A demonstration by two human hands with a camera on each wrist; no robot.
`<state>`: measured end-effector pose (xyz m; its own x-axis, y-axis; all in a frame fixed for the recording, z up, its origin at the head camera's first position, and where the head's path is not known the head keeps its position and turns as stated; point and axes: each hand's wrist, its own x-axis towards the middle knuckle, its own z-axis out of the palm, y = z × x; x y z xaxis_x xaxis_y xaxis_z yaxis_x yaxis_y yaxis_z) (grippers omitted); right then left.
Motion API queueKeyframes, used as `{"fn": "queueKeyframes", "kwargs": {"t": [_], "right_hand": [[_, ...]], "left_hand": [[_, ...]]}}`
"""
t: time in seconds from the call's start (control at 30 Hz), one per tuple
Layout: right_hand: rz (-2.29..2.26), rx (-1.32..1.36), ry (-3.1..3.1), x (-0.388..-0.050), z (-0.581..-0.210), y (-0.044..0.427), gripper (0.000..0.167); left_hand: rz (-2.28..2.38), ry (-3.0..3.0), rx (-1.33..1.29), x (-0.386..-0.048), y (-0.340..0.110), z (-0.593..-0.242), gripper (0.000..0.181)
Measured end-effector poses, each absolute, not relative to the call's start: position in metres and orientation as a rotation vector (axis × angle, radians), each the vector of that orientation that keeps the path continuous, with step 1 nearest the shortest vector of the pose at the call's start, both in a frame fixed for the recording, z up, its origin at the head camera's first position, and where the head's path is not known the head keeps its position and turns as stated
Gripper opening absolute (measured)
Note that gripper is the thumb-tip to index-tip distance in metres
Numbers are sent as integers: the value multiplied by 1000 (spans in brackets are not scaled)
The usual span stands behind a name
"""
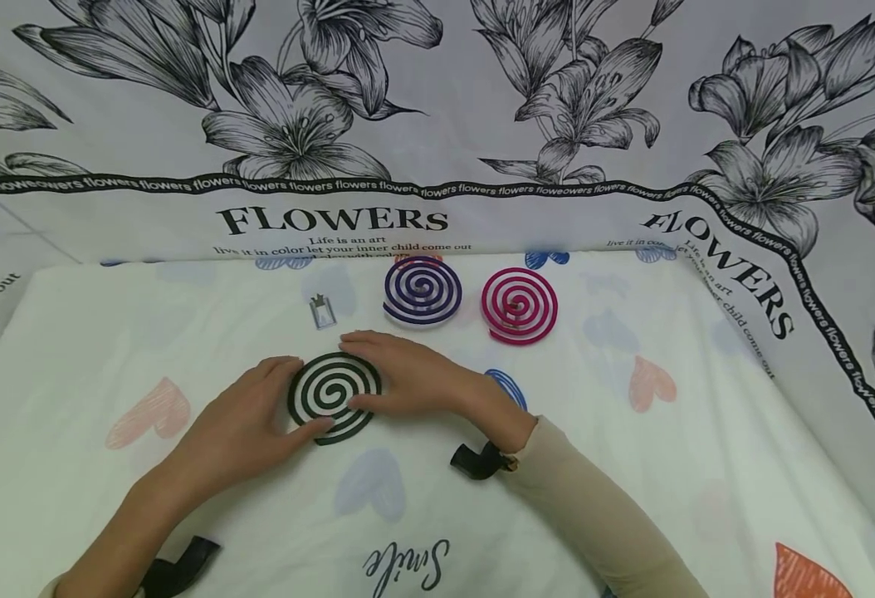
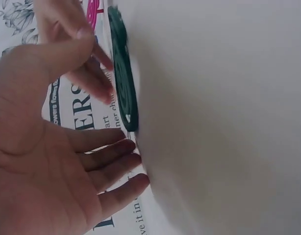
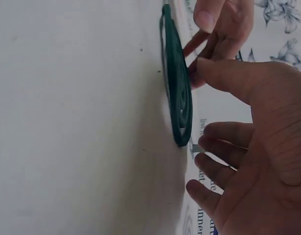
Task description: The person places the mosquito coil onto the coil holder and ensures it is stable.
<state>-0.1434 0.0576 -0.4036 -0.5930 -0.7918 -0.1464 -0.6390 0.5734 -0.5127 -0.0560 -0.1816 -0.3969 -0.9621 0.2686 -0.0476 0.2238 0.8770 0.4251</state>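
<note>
The green spiral (image 1: 330, 390) lies on the white cloth (image 1: 281, 531) between your left hand (image 1: 254, 418), at its nine o'clock, and right hand (image 1: 411, 379), at three. Each grip is relaxed, its fingers loosely extended.

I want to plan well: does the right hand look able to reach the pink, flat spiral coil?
Probably yes: the pink, flat spiral coil lies near the right hand, with nothing visible between them.

I note a silvery piece (image 1: 322, 313), a purple coil (image 1: 422, 290) and a pink coil (image 1: 519, 306), apart, on heart-print cloth (image 1: 221, 332).
</note>
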Motion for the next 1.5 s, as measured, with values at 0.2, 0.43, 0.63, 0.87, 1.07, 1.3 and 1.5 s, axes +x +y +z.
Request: {"fn": "queueKeyframes", "kwargs": {"t": [0.2,0.43,0.63,0.87,1.07,1.3,1.5], "right_hand": [[-535,-1183,2420,-140,-408,58,87],[-508,-1186,2423,-139,-408,59,100],[-473,-1201,2430,-140,-408,61,107],[-450,-1184,2443,-139,-410,61,111],[-446,-1195,2459,-139,-409,61,116],[-492,-1178,2452,-141,-411,60,117],[-526,-1183,2465,-143,-413,61,115]], "left_hand": [[599,2909,412,-52,-186,-400,110],[581,2914,434,-52,-186,-401,116],[592,2929,450,-54,-186,-404,114],[600,2934,449,-54,-184,-405,112],[597,2940,440,-57,-184,-404,114],[595,2939,434,-57,-183,-403,114],[609,2942,446,-55,-183,-404,109]]}}
